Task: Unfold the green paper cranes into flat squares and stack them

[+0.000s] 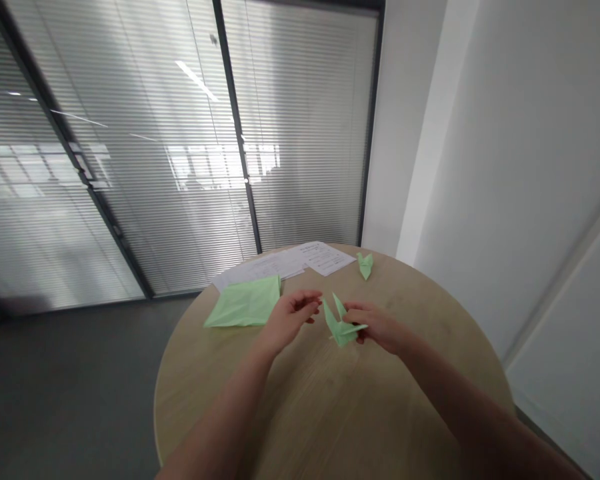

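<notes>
A light green folded paper figure [341, 325] with two upright points is held just above the round wooden table [330, 413]. My right hand [377, 325] is closed on its right side, fingers pinching the paper. My left hand [293, 313] hovers just left of the figure, fingers curled loosely and apart, holding nothing and not touching the paper.
A stack of green paper sheets [245, 302] lies at the table's far left. White printed sheets [290, 263] lie along the far edge. A second small green folded figure [365, 265] sits at the back right. Glass partitions with blinds and a white wall surround the table.
</notes>
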A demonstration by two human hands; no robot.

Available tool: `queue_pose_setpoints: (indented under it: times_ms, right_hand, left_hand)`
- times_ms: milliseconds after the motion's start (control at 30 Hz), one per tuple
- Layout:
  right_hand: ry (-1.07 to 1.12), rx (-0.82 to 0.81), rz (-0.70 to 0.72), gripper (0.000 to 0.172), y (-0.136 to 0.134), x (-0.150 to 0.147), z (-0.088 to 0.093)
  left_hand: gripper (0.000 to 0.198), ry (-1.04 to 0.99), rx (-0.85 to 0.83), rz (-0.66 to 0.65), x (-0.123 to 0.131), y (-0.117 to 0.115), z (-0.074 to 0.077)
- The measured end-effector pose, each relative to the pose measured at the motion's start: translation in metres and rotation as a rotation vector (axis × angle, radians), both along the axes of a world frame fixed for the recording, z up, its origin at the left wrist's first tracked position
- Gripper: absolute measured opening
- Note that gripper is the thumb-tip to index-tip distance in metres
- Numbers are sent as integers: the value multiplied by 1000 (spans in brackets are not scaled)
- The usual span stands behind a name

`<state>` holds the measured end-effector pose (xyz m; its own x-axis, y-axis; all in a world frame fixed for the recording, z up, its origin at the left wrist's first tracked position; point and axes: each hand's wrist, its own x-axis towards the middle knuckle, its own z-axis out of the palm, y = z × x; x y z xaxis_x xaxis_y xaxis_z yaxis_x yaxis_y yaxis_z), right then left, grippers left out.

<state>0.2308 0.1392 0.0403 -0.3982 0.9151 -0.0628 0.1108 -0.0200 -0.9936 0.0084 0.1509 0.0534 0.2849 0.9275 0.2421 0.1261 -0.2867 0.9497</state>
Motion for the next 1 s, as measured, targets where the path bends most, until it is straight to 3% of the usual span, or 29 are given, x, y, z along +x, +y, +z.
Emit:
queue_pose_setpoints:
  times_ms: [167, 367, 667, 833, 1000]
  right_hand:
    - [166, 47, 58, 30, -9, 2, -16]
    - [162, 38, 110, 31, -8, 1, -24]
    - [126, 43, 187, 27, -11, -1, -26]
    - [50, 156, 191, 25, -7, -2, -31]
    - [-8, 321, 134, 21, 1, -3, -42]
  left_hand:
    - [38, 95, -25, -99, 0, -2, -2]
    - [39, 111, -55, -180, 3, -5, -7]
    - [43, 51, -134, -183, 11, -9, -11]
    - [52, -51, -242, -189, 12, -9, -19]
    - [54, -52, -206, -97, 17, -5, -26]
